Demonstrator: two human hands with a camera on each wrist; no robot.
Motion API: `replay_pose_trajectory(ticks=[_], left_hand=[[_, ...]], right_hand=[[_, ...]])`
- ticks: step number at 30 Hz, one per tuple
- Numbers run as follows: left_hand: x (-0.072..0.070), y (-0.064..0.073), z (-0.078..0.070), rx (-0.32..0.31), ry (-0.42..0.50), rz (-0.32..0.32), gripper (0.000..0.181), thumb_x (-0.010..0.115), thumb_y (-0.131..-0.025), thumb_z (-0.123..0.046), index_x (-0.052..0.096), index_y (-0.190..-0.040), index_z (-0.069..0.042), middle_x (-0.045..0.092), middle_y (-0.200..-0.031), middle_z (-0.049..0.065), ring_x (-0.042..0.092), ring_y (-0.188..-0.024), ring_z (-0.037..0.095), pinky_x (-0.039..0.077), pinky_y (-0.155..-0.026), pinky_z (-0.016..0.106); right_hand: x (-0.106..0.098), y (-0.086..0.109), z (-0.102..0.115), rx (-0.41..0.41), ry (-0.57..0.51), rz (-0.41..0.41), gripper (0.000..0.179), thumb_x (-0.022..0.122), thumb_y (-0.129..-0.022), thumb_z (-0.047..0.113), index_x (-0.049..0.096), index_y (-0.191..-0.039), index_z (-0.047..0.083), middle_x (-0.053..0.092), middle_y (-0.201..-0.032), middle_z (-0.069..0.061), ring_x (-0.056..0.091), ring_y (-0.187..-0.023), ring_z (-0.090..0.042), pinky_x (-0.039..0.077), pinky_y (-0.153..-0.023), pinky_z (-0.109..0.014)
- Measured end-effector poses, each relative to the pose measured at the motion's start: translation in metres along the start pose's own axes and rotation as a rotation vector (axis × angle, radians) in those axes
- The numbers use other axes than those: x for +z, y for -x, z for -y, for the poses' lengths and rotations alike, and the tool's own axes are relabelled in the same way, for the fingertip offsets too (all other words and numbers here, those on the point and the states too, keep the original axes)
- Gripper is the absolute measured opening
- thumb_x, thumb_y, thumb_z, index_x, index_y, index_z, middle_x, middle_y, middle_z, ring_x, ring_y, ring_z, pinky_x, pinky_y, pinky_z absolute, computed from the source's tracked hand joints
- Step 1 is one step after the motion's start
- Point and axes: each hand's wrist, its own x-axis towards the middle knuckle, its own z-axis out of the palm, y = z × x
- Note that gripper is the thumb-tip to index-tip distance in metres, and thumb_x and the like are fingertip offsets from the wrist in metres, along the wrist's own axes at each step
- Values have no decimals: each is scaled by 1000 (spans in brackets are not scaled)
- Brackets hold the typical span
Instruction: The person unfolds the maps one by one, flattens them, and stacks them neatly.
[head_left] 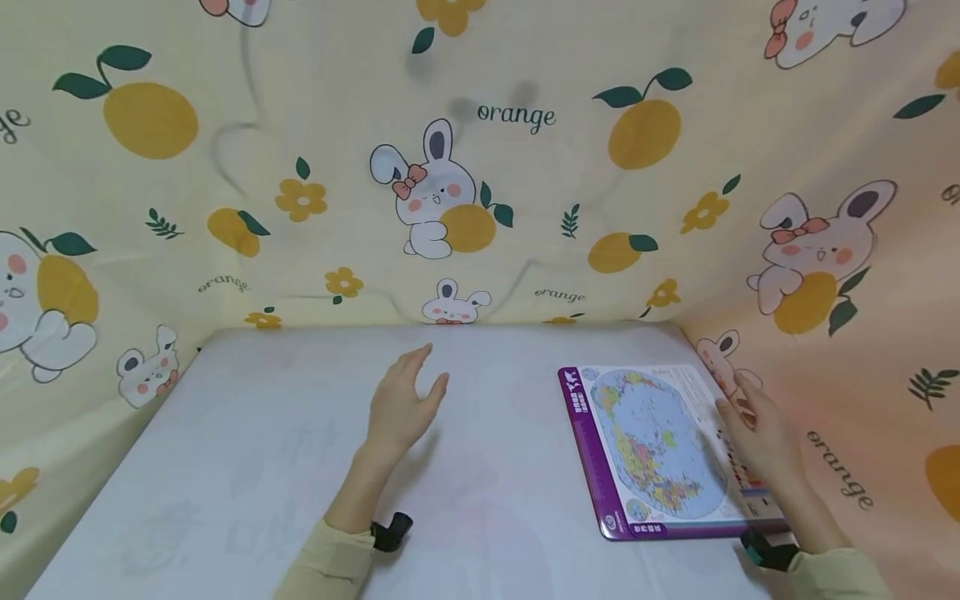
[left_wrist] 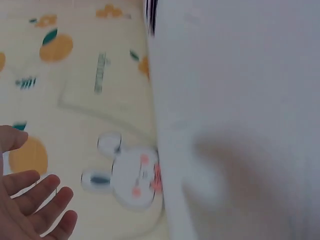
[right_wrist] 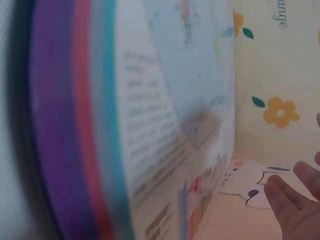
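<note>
A flat world-map board (head_left: pixel 660 442) with a purple border lies on the right side of the white table. Over its right edge hovers my right hand (head_left: pixel 765 433), fingers apart and holding nothing. The right wrist view shows the board's purple, red and teal edge (right_wrist: pixel 55 125) up close, with my right fingers (right_wrist: pixel 285 200) off to the side of it. My left hand (head_left: pixel 401 408) is raised above the middle of the table, thumb apart from the fingers and nothing held. In the left wrist view its loosely bent fingers (left_wrist: pixel 45 195) appear at the lower left.
The white table (head_left: pixel 247 450) runs back to a hanging cloth (head_left: pixel 337 125) printed with rabbits, oranges and flowers. This cloth also rises along the left and right sides. The board's right part lies close to the right-hand cloth.
</note>
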Motion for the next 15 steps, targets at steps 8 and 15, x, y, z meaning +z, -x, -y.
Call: replay_pose_trajectory(ticks=[8, 15], left_hand=[[60, -2, -40, 21, 49, 150, 52, 70, -98, -27, 60, -143, -5, 68, -132, 7, 67, -111, 25, 57, -87, 44], [103, -1, -67, -6, 50, 390, 53, 69, -100, -32, 58, -147, -10, 68, -133, 5, 68, -112, 20, 58, -90, 37]], right_hand=[[-3, -2, -14, 37, 15, 124, 68, 50, -110, 33, 21, -165, 5, 37, -155, -37, 54, -118, -61, 53, -87, -71], [-4, -4, -24, 25, 35, 215, 72, 54, -109, 35, 22, -164, 2, 39, -152, -40, 58, -106, -51, 60, -68, -44]])
